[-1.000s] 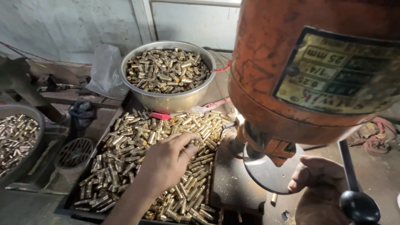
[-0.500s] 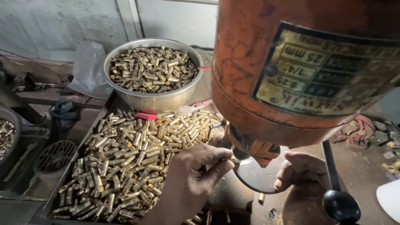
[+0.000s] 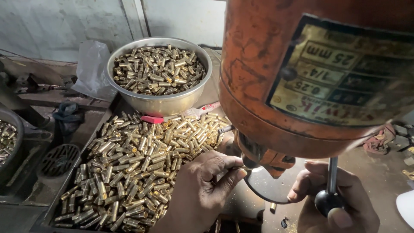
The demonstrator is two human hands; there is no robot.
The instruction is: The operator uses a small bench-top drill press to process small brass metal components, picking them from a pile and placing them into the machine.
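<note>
Evidently we are mid-batch: our left hand (image 3: 202, 190) pinches something small, hidden from us, under the drill press (image 3: 302, 77), while our right hand (image 3: 334, 203) grips its lever (image 3: 330, 192). The tray (image 3: 69, 181) along the bench's left edge holds many loose brass pieces (image 3: 138, 164), and the steel bowl (image 3: 159, 101) at its far end sits heaped.

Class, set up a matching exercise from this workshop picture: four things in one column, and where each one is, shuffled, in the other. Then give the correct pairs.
Things
1. steel bowl
2. left hand
3. right hand
4. plastic bag

Places
A. on the black-knobbed lever at lower right
B. left of the bowl, by the wall
C. at the far end of the tray, full of brass pieces
D. under the orange machine head, fingertips by the round plate

Pairs: 1-C, 2-D, 3-A, 4-B
</note>
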